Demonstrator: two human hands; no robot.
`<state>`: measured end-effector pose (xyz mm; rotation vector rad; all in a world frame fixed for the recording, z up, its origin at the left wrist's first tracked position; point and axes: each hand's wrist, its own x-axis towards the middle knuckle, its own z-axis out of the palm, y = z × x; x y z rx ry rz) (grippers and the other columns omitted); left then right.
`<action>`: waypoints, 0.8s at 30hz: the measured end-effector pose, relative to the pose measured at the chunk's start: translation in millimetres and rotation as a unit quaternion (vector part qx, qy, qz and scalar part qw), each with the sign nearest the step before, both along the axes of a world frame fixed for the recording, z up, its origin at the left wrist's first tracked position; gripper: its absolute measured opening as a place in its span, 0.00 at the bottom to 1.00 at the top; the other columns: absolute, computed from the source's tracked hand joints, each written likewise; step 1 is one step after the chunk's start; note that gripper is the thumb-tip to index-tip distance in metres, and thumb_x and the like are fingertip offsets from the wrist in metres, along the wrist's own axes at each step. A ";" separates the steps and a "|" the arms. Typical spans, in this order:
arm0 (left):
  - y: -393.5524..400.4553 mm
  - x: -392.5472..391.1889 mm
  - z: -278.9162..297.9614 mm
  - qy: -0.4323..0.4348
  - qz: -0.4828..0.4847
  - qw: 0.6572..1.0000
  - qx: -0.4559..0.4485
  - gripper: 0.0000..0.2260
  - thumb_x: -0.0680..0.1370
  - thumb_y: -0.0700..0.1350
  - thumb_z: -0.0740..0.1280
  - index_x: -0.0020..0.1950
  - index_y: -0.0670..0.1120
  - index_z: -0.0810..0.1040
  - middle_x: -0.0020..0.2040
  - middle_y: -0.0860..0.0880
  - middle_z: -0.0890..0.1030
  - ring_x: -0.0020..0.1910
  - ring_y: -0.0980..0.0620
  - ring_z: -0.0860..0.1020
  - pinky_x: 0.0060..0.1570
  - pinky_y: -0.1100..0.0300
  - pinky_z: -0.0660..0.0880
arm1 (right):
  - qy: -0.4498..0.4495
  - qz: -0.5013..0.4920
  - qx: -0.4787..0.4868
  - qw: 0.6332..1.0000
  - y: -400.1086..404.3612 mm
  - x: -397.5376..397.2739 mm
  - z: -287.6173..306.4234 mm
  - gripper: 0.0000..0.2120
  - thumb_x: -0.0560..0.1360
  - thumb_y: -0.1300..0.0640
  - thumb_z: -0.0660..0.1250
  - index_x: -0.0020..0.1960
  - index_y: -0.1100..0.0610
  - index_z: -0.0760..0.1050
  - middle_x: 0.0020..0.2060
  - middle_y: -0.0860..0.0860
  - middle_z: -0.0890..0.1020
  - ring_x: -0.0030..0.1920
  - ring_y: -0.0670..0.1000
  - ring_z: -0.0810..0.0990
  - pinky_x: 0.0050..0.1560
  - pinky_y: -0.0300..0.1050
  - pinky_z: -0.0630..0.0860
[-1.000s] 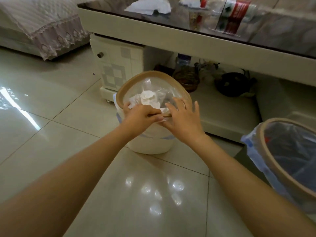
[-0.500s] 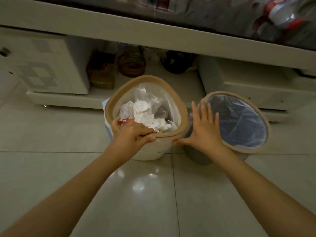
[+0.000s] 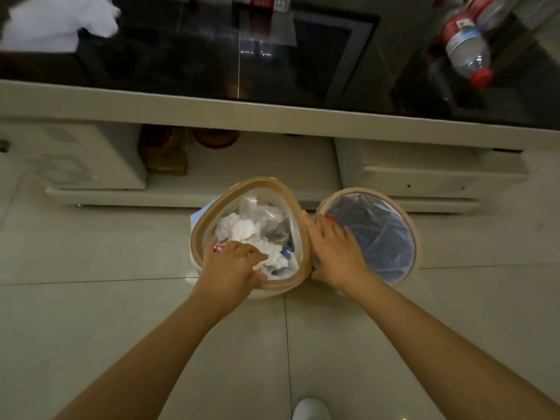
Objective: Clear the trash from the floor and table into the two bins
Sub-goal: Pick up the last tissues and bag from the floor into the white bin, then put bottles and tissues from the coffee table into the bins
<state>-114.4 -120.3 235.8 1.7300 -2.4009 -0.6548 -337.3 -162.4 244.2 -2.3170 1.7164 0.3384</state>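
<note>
Trash bins sit side by side on the tiled floor below the table's edge (image 3: 272,115). My left hand (image 3: 231,268) curls over the near rim of the white bin (image 3: 274,186), which is filled with crumpled tissue (image 3: 242,231). My right hand (image 3: 336,253) lies flat, fingers straight, across the rim of the blue-lined bin (image 3: 415,237). I judge I'm steadying both bins. Next, I must reach up for the plastic bottle (image 3: 465,47) and white paper (image 3: 57,22) on the tabletop.

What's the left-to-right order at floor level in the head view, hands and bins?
left hand → clear-lined bin → right hand → blue-lined bin
</note>
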 end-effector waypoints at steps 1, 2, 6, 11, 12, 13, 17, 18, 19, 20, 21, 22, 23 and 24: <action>-4.4 -4.1 10.9 0.002 0.013 1.000 -0.006 0.16 0.77 0.57 0.60 0.64 0.57 0.75 0.63 0.57 0.76 0.67 0.52 0.68 0.69 0.44 0.54 | 0.001 0.009 -0.008 1.000 -1.3 1.6 14.0 0.49 0.71 0.48 0.69 0.76 0.50 0.36 0.76 0.59 0.52 0.75 0.60 0.53 0.72 0.60 0.54; -9.7 -8.7 23.8 0.004 0.023 1.000 -0.010 0.17 0.77 0.55 0.63 0.65 0.56 0.74 0.64 0.55 0.76 0.67 0.51 0.68 0.69 0.44 0.57 | -0.005 0.013 -0.014 1.000 -2.4 2.8 27.6 0.45 0.74 0.48 0.67 0.77 0.50 0.38 0.76 0.58 0.52 0.75 0.59 0.53 0.72 0.60 0.53; -27.4 -25.9 67.2 0.000 0.045 0.999 -0.025 0.19 0.74 0.51 0.69 0.64 0.51 0.75 0.62 0.49 0.77 0.62 0.46 0.74 0.63 0.43 0.67 | -0.029 0.005 -0.027 0.999 -2.9 1.7 70.5 0.37 0.76 0.44 0.62 0.77 0.53 0.47 0.75 0.59 0.57 0.75 0.60 0.55 0.72 0.62 0.52; -40.3 -51.3 107.3 0.005 0.034 0.999 -0.017 0.23 0.76 0.53 0.67 0.70 0.52 0.68 0.67 0.51 0.72 0.66 0.48 0.69 0.67 0.50 0.62 | -0.029 -0.025 -0.026 0.999 -4.4 -17.2 101.2 0.32 0.74 0.43 0.63 0.74 0.56 0.62 0.72 0.59 0.65 0.72 0.61 0.63 0.69 0.65 0.59; -42.5 -56.0 113.6 0.000 0.036 0.999 -0.008 0.24 0.77 0.54 0.66 0.71 0.52 0.66 0.69 0.51 0.71 0.68 0.49 0.68 0.68 0.51 0.61 | -0.032 -0.038 -0.022 0.999 -4.7 -22.8 107.1 0.31 0.75 0.43 0.61 0.73 0.56 0.63 0.72 0.59 0.65 0.72 0.60 0.63 0.68 0.65 0.59; -44.3 -59.6 117.4 -0.001 0.040 0.999 0.000 0.24 0.76 0.55 0.66 0.71 0.52 0.65 0.69 0.51 0.70 0.68 0.49 0.68 0.68 0.51 0.61 | -0.037 -0.051 -0.021 0.998 -4.8 -29.0 112.6 0.31 0.75 0.43 0.60 0.73 0.56 0.64 0.72 0.58 0.66 0.72 0.60 0.64 0.68 0.64 0.59; -54.0 -69.2 134.2 -0.004 0.029 0.999 0.024 0.25 0.71 0.54 0.73 0.65 0.51 0.71 0.61 0.49 0.77 0.60 0.46 0.75 0.58 0.48 0.70 | -0.048 -0.080 -0.017 0.996 -6.7 -60.6 134.0 0.30 0.73 0.42 0.57 0.69 0.58 0.69 0.68 0.60 0.71 0.67 0.62 0.71 0.63 0.65 0.68; -56.9 -70.8 138.8 -0.005 0.031 0.999 0.017 0.25 0.69 0.53 0.75 0.63 0.51 0.72 0.58 0.48 0.79 0.56 0.45 0.78 0.54 0.48 0.73 | -0.044 -0.079 -0.021 0.996 -8.1 -69.3 139.6 0.31 0.72 0.41 0.55 0.68 0.58 0.71 0.66 0.61 0.74 0.65 0.62 0.73 0.60 0.65 0.72; -60.4 -72.3 144.4 0.005 0.039 0.999 0.012 0.25 0.67 0.51 0.76 0.61 0.51 0.71 0.55 0.48 0.80 0.52 0.45 0.79 0.49 0.49 0.75 | -0.039 -0.079 -0.023 0.996 -10.0 -77.0 145.4 0.32 0.71 0.40 0.54 0.67 0.59 0.72 0.64 0.60 0.75 0.63 0.62 0.75 0.58 0.64 0.73; -63.5 -73.6 149.7 0.014 0.045 0.999 0.006 0.26 0.66 0.50 0.78 0.60 0.52 0.70 0.53 0.48 0.81 0.50 0.44 0.80 0.47 0.49 0.76 | -0.035 -0.078 -0.028 0.996 -12.6 -83.6 151.0 0.32 0.71 0.40 0.54 0.67 0.59 0.72 0.64 0.60 0.75 0.63 0.61 0.75 0.57 0.63 0.74; -66.0 -75.7 155.5 0.025 0.047 0.999 0.004 0.27 0.66 0.49 0.78 0.60 0.52 0.69 0.53 0.47 0.81 0.50 0.44 0.80 0.47 0.48 0.76 | -0.032 -0.075 -0.034 0.996 -15.6 -88.0 157.7 0.32 0.71 0.40 0.54 0.67 0.58 0.72 0.63 0.59 0.76 0.62 0.61 0.75 0.57 0.61 0.74; -69.1 -76.9 160.4 0.032 0.054 0.998 0.004 0.26 0.68 0.49 0.76 0.62 0.51 0.70 0.55 0.47 0.80 0.53 0.44 0.79 0.50 0.47 0.75 | -0.031 -0.074 -0.040 0.996 -18.3 -91.3 163.6 0.31 0.71 0.40 0.54 0.67 0.58 0.71 0.63 0.58 0.76 0.62 0.60 0.75 0.57 0.61 0.74; -72.2 -77.9 164.2 0.039 0.064 0.997 0.005 0.25 0.70 0.49 0.74 0.65 0.51 0.70 0.58 0.47 0.78 0.56 0.45 0.77 0.55 0.46 0.73 | -0.031 -0.076 -0.043 0.996 -20.5 -92.9 169.5 0.31 0.71 0.41 0.54 0.67 0.58 0.71 0.62 0.57 0.76 0.62 0.60 0.75 0.56 0.60 0.74; -74.9 -79.2 168.6 0.045 0.073 0.996 0.012 0.24 0.72 0.50 0.72 0.67 0.49 0.71 0.61 0.47 0.76 0.60 0.45 0.74 0.59 0.46 0.70 | -0.031 -0.076 -0.048 0.995 -23.0 -93.0 175.0 0.31 0.71 0.41 0.55 0.67 0.58 0.70 0.62 0.56 0.76 0.62 0.59 0.75 0.56 0.59 0.74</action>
